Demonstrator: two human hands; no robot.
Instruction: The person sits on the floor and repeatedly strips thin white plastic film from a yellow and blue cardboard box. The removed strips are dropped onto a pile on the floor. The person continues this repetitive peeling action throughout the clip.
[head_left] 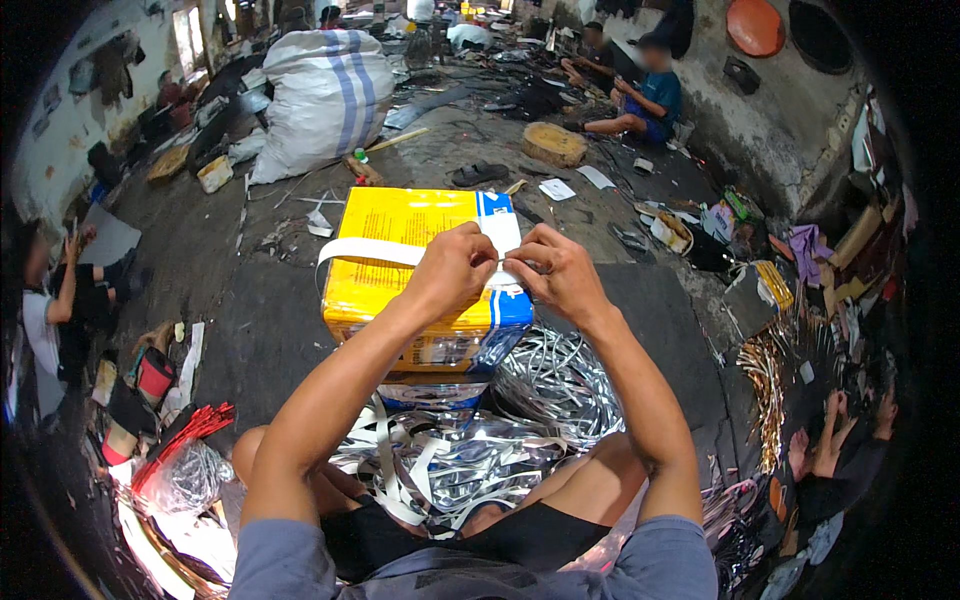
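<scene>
A yellow and blue box [365, 285] stands in front of me, its surface shiny like a plastic wrap. Across its top runs a flat white strip [370, 250], which loops up off the box's left edge. Over the box's right part, my left hand [461, 262] pinches the strip between thumb and fingers. My right hand [553, 270] is closed in a pinch on it too, close to the left fingertips. The short stretch between the fingertips is small and partly hidden. Shiny silver strips [560, 385] lie heaped below the box, between my legs.
A big white sack [325, 95] with blue stripes stands far left. A wooden block [555, 144] and a sandal [480, 174] are on the dark floor beyond the box. Red strips [185, 445] lie at lower left, copper-coloured strips [765, 400] at right. Several other people sit around.
</scene>
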